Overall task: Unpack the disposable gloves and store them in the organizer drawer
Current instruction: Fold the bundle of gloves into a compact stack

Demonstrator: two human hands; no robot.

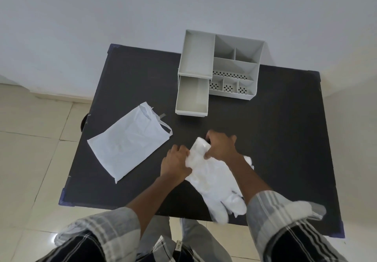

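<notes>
A stack of thin, translucent white disposable gloves (212, 182) lies on the near right part of a black table (285, 139), its finger ends reaching the near edge. The left hand (176, 163) presses and grips the stack's left side, fingers curled onto it. The right hand (221, 145) closes over the folded far end of the stack. Beyond the hands stands a grey organizer (234, 66) with several compartments; its drawer (192, 98) is pulled out toward the person. To the left, apart from the gloves, a flat white plastic bag (128, 141) lies on the table.
</notes>
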